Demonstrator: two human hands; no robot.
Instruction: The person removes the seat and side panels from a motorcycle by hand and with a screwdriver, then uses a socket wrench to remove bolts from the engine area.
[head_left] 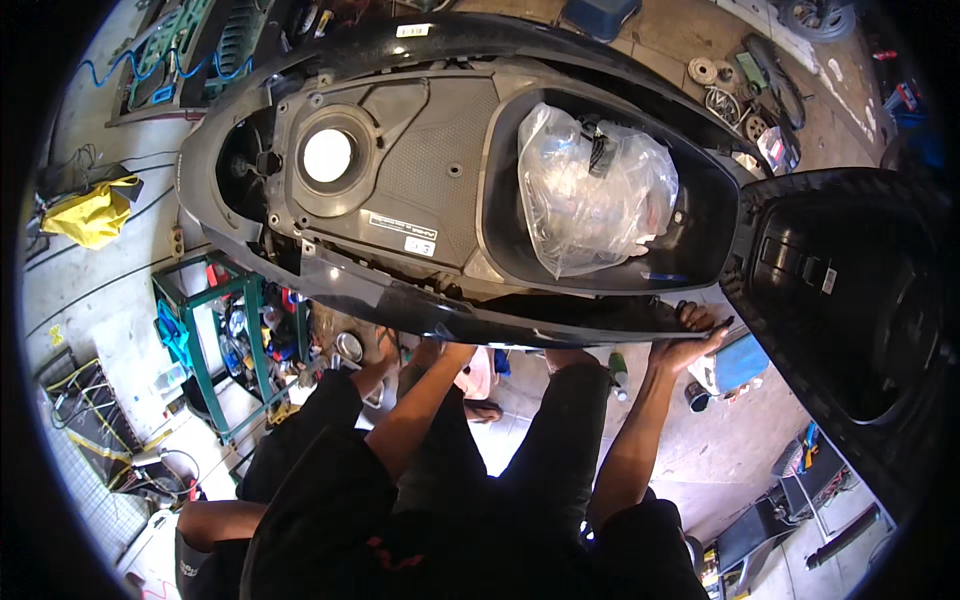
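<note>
A scooter body with its seat (850,290) swung up to the right lies across the view. Along its near side runs a glossy black side panel (400,300). Around the right end of this panel my right hand (690,340) is closed, with curled fingers over the upper edge. My left hand (455,352) is at the panel's lower edge near the middle; its fingers are hidden by the panel. Inside the under-seat compartment (700,255) sits a clear plastic bag (595,190) with things I cannot make out. A white round cap (328,155) shows on the left.
Another person's arm (220,522) and dark clothing are at my left. Beyond stands a green metal rack (250,350) with tools and parts. A yellow cloth (92,212) lies at far left. Loose wheels and parts (725,100) lie on the floor at the back right.
</note>
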